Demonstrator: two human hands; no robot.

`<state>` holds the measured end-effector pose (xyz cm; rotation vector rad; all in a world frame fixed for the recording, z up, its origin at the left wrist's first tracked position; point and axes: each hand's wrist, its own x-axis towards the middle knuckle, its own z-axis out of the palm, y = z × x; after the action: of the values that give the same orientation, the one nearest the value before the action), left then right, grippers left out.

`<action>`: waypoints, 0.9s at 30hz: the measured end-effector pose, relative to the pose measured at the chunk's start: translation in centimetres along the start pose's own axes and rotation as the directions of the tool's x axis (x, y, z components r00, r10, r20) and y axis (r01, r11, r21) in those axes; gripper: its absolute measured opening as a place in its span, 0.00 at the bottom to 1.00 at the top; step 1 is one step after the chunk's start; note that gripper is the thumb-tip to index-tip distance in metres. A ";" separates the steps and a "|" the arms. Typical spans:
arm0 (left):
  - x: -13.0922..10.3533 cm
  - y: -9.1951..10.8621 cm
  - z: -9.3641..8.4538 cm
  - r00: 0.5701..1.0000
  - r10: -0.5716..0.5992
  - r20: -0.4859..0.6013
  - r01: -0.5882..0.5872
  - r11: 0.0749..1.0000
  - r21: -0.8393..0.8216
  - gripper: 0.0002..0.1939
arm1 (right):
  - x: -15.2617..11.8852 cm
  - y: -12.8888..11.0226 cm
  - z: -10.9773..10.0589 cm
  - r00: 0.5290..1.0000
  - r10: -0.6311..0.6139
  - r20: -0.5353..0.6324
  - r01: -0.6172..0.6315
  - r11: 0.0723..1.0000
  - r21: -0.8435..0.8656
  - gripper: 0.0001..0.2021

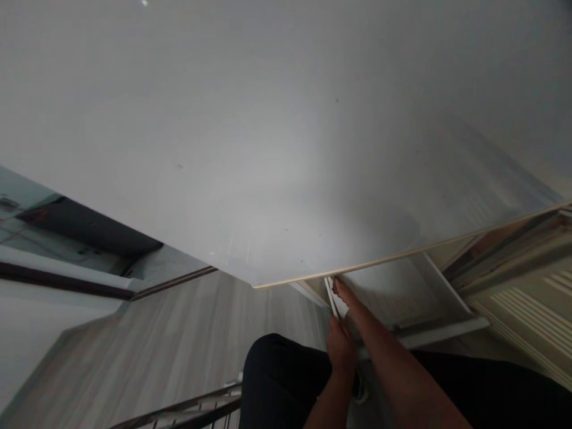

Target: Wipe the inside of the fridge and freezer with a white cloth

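A large glossy white panel [268,149] fills the upper part of the view, its pale edge running above both hands. Below that edge, my left hand [341,344] is closed round the lower end of a narrow white strip [332,298]. My right hand [344,291] is higher up, just under the panel's edge, with its fingers closed on a white piece with a ragged edge [341,305] beside the strip. The fingertips of both hands are small and dim, and the top of the strip disappears behind the panel.
My dark-trousered knees [283,375] are spread below the panel. Grey wood-look floor [179,333] lies at left, with a metal rack [201,408] at the bottom. Behind my hands is a white-edged open frame [447,330]; cream ribbed panels [531,304] stand at right.
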<state>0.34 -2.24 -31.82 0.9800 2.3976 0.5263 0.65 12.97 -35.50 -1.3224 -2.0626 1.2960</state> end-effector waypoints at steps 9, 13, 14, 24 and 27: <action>0.0 0.5 -0.1 1.000 -0.014 -0.008 0.014 1.000 -0.008 0.18 | -2.4 3.4 -3.3 0.993 -0.019 0.115 0.082 0.812 -0.578 0.22; 0.0 0.5 -0.1 1.000 -0.004 -0.019 0.004 1.000 -0.013 0.18 | -0.9 4.1 -5.7 0.993 0.092 -0.076 -0.119 0.731 -0.672 0.24; 0.0 0.5 -0.1 1.000 -0.002 -0.023 0.002 1.000 -0.010 0.18 | -0.6 4.3 -6.3 0.990 0.092 -0.103 -0.138 0.725 -0.675 0.24; 0.1 0.3 -0.2 1.000 -0.004 -0.024 0.005 0.998 0.055 0.17 | -1.9 2.0 -1.5 0.938 -0.185 0.292 0.322 0.773 -0.546 0.25; 0.1 0.3 -0.3 1.000 -0.007 -0.017 0.009 0.997 0.073 0.17 | -1.9 2.0 -0.6 0.949 -0.125 0.288 0.274 0.776 -0.567 0.20</action>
<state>0.26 -2.00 -31.48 1.0002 2.4502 0.4483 2.98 11.92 -36.57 -1.1553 -2.8569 0.7406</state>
